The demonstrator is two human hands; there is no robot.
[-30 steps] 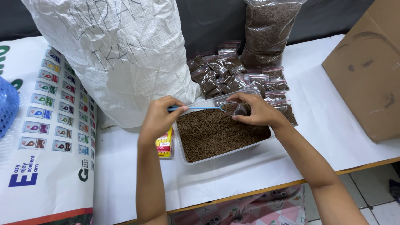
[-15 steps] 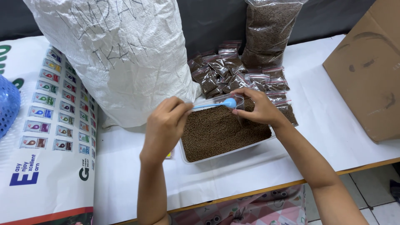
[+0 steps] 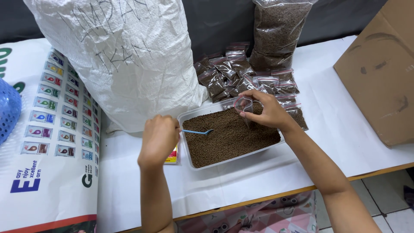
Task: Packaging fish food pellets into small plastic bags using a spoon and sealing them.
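A clear plastic tub (image 3: pixel 189 149) full of small brown pellets (image 3: pixel 228 136) sits on the white table. My left hand (image 3: pixel 158 139) grips a small blue spoon (image 3: pixel 197 131) whose bowl rests on the pellets at the tub's left side. My right hand (image 3: pixel 267 112) holds a small clear zip bag (image 3: pixel 244 105) with a red seal, mouth open, over the tub's far right part.
A large white woven sack (image 3: pixel 125 56) stands behind the tub. Several filled small bags (image 3: pixel 235 77) lie beyond it, below a tall clear bag of pellets (image 3: pixel 276 34). A cardboard box (image 3: pixel 381 73) is at right, a printed poster (image 3: pixel 47 129) and blue basket (image 3: pixel 7 110) at left.
My left hand has moved down and left, bringing the blue spoon from the bag's mouth onto the pellets. My right hand still holds the small bag, a little higher.
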